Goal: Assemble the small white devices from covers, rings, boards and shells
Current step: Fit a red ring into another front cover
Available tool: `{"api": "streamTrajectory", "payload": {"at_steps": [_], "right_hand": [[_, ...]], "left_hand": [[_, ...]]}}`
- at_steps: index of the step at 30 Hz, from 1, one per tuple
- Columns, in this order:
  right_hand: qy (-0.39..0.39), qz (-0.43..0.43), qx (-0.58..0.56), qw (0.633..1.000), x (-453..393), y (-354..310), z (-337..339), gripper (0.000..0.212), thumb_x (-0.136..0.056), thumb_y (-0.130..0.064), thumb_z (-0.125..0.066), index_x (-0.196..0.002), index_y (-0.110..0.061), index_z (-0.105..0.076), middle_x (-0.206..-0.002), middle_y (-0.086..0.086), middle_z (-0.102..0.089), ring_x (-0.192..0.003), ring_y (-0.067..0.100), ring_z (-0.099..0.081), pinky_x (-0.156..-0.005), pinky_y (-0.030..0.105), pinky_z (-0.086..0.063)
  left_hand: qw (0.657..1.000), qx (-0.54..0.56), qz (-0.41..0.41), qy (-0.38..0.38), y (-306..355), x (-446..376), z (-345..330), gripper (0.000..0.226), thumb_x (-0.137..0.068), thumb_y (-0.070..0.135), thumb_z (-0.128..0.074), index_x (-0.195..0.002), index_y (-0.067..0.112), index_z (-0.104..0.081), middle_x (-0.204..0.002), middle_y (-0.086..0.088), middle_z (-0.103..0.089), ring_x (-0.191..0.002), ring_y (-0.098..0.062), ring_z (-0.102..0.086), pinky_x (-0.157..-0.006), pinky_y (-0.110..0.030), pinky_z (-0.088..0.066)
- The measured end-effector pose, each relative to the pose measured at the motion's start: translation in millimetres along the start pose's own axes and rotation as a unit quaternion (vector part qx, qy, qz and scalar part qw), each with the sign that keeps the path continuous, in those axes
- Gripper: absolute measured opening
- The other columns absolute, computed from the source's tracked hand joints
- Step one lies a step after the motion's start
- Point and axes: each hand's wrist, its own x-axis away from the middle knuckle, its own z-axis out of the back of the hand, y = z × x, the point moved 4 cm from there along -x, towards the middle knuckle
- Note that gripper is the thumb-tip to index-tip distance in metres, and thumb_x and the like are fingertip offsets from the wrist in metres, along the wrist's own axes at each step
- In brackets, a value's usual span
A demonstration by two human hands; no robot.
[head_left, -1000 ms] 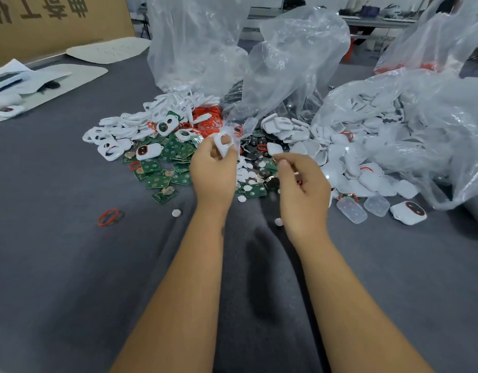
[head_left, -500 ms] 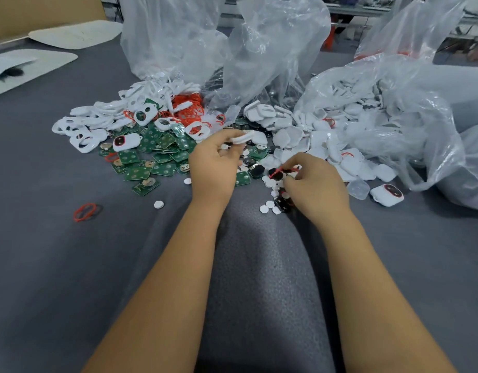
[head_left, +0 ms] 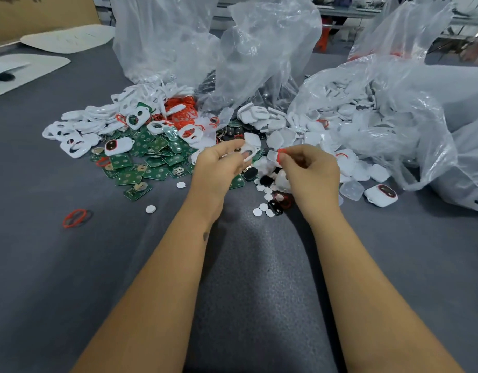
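My left hand (head_left: 219,165) holds a white cover (head_left: 248,153) with an oval opening, pinched between thumb and fingers above the pile. My right hand (head_left: 310,173) pinches a red ring (head_left: 281,154) at its fingertips, a short gap to the right of the cover. Below the hands lie green boards (head_left: 151,157), white covers (head_left: 76,135), a heap of red rings (head_left: 182,113), black pieces (head_left: 275,207) and small white discs (head_left: 262,208). White shells (head_left: 283,130) spill from the bag on the right. One assembled device (head_left: 381,194) rests to the right, another (head_left: 118,146) on the boards.
Large clear plastic bags (head_left: 259,49) stand behind the pile, and one (head_left: 394,117) on the right holds several shells. A loose red ring (head_left: 75,218) lies on the grey felt at the left. White sheets (head_left: 30,68) lie at the far left. Clear covers (head_left: 352,189) sit near the right device.
My right hand has lifted off the pile with a red ring and come up beside the cover. My left hand has turned the cover toward it.
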Motion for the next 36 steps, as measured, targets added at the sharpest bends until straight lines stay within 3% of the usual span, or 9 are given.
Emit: {"api": "streamTrajectory", "payload": {"at_steps": [3, 9, 12, 16, 20, 23, 25, 29, 36], "right_hand": [[0.004, -0.027, -0.055, 0.998, -1.1, -1.7, 4.1, 0.014, -0.083, -0.015, -0.073, -0.075, -0.027, -0.071, -0.070, -0.006, -0.068, -0.066, 0.009, -0.058, -0.070, 0.029, -0.050], [-0.009, -0.026, -0.064, 0.998, 4.0, -1.6, 1.6, 0.016, -0.085, -0.012, -0.069, -0.076, -0.025, -0.070, -0.057, 0.002, -0.061, -0.050, 0.011, -0.057, -0.055, 0.024, -0.047], [-0.029, -0.035, -0.099, 0.994, 5.6, -1.5, -3.0, 0.023, -0.087, -0.004, -0.062, -0.082, -0.024, -0.072, -0.060, 0.000, -0.066, -0.054, 0.012, -0.062, -0.051, 0.023, -0.050], [-0.051, -0.038, -0.144, 0.988, 6.2, -1.0, -6.0, 0.028, -0.087, -0.002, -0.060, -0.082, -0.026, -0.073, -0.065, 0.001, -0.070, -0.058, 0.018, -0.063, -0.045, 0.025, -0.051], [-0.052, -0.017, -0.164, 0.985, 4.9, -1.0, -5.7, 0.031, -0.086, 0.002, -0.062, -0.085, -0.026, -0.075, -0.073, 0.001, -0.072, -0.064, 0.014, -0.066, -0.063, 0.029, -0.057], [-0.036, 0.016, -0.139, 0.989, 4.3, -2.9, -5.3, 0.030, -0.084, 0.001, -0.065, -0.083, -0.028, -0.074, -0.074, -0.002, -0.072, -0.069, 0.012, -0.065, -0.073, 0.032, -0.057], [-0.025, 0.035, -0.122, 0.992, 4.5, -4.6, -5.3, 0.029, -0.083, -0.001, -0.068, -0.082, -0.029, -0.073, -0.074, -0.004, -0.072, -0.072, 0.010, -0.066, -0.075, 0.029, -0.057], [-0.011, 0.042, -0.118, 0.992, 4.6, -5.6, -4.4, 0.031, -0.082, -0.001, -0.068, -0.078, -0.032, -0.072, -0.070, -0.015, -0.071, -0.071, 0.003, -0.066, -0.073, 0.020, -0.053], [-0.012, 0.037, -0.160, 0.986, 3.7, -4.9, -2.2, 0.032, -0.080, 0.001, -0.069, -0.076, -0.030, -0.074, -0.078, -0.009, -0.074, -0.080, 0.008, -0.069, -0.080, 0.025, -0.055]], "left_hand": [[0.999, 0.036, 0.008, 0.004, -2.2, -0.4, -0.4, 0.019, -0.090, 0.000, -0.057, -0.104, 0.007, -0.068, -0.103, -0.009, -0.070, -0.098, -0.017, -0.069, -0.088, -0.027, -0.056], [0.999, -0.025, -0.037, -0.018, -2.8, 3.0, -3.1, 0.032, -0.086, -0.004, -0.065, -0.099, 0.025, -0.069, -0.099, -0.002, -0.074, -0.085, -0.012, -0.072, -0.077, -0.026, -0.058], [0.999, -0.031, -0.025, -0.032, -2.8, 5.1, -6.5, 0.031, -0.094, -0.001, -0.057, -0.103, 0.026, -0.069, -0.106, -0.007, -0.071, -0.079, -0.012, -0.073, -0.065, -0.024, -0.058], [0.999, -0.015, -0.020, -0.043, -0.7, 8.3, -11.9, 0.032, -0.095, -0.002, -0.054, -0.101, 0.025, -0.069, -0.108, -0.010, -0.070, -0.079, -0.014, -0.072, -0.064, -0.022, -0.057], [0.997, -0.049, -0.050, -0.029, 1.9, 11.4, -16.3, 0.030, -0.092, -0.008, -0.053, -0.087, 0.015, -0.072, -0.101, -0.022, -0.066, -0.076, -0.013, -0.072, -0.066, -0.020, -0.057], [0.998, -0.038, -0.034, -0.042, 1.2, 12.3, -21.0, 0.030, -0.090, -0.011, -0.051, -0.081, 0.009, -0.071, -0.084, -0.013, -0.071, -0.072, -0.012, -0.072, -0.066, -0.020, -0.056], [0.998, -0.025, -0.024, -0.056, 0.9, 13.1, -22.1, 0.031, -0.088, -0.010, -0.050, -0.080, 0.009, -0.072, -0.074, -0.006, -0.073, -0.073, -0.013, -0.072, -0.067, -0.021, -0.057], [0.997, -0.007, -0.020, -0.070, 0.4, 13.3, -21.3, 0.024, -0.089, -0.003, -0.053, -0.085, 0.008, -0.074, -0.077, -0.008, -0.073, -0.079, -0.019, -0.071, -0.070, -0.024, -0.057], [0.993, -0.057, -0.079, -0.067, 1.2, 13.4, -21.7, 0.017, -0.088, -0.002, -0.066, -0.084, 0.013, -0.074, -0.079, -0.006, -0.071, -0.073, -0.012, -0.069, -0.071, -0.021, -0.056]]}}
